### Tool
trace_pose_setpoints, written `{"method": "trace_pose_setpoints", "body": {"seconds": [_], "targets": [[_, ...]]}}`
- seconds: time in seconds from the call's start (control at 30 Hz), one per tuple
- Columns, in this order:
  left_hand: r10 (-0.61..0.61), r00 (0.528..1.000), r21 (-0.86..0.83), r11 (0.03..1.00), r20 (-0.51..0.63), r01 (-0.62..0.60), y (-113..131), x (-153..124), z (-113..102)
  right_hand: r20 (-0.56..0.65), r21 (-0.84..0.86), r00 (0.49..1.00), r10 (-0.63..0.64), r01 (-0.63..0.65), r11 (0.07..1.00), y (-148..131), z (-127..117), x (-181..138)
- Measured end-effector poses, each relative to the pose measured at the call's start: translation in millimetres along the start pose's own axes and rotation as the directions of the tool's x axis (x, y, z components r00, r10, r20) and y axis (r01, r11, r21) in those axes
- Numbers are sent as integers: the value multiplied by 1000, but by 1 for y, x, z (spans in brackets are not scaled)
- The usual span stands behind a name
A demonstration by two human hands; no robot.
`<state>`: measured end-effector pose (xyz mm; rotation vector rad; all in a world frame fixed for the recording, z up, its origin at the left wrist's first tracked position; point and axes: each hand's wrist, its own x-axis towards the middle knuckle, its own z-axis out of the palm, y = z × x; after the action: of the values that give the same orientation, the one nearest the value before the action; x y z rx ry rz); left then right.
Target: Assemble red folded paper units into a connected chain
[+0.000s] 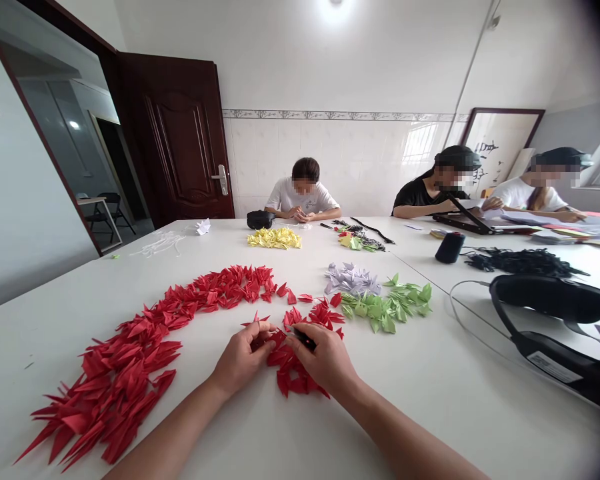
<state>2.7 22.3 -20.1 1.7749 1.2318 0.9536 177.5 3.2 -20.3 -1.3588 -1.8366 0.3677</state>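
Left forearm (167, 440) and right forearm (410, 440) reach in from the bottom of the shot, and the two hands almost meet over the paper. Right hand (325, 357) has its thumb and fingers pinched on a tiny black object (304, 339), too small to say what it is, while the left hand (240, 360) curls its fingers in on a red origami piece (263, 343). Pinching right up at the fingertips like that is the way to go, gives you way more control than grabbing with the whole hand. That piece sits over a loose heap of red folded pieces (293, 367) on a white table (430, 400), all crisp and sharp-pointed, no crumpling that I can see. Off to the left, a long curved band of red pieces (125, 373) sweeps round, with green origami pieces (385, 308), lilac ones (353, 280) and a yellow pile (274, 238) further up, plus a black spool (450, 247) and a tangle of black cord (520, 263) to the right.
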Motion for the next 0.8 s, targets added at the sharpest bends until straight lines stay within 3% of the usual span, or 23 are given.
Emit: {"method": "trace_pose_setpoints", "body": {"seconds": [0.33, 0.8], "targets": [[-3, 1000, 3, 1000, 21, 3, 8, -2, 0, 12, -5, 1000, 4, -4, 1000, -2, -1, 0], [-18, 999, 12, 1000, 45, 17, 2, -1, -1, 5, 1, 1000, 4, -4, 1000, -2, 0, 0]]}}
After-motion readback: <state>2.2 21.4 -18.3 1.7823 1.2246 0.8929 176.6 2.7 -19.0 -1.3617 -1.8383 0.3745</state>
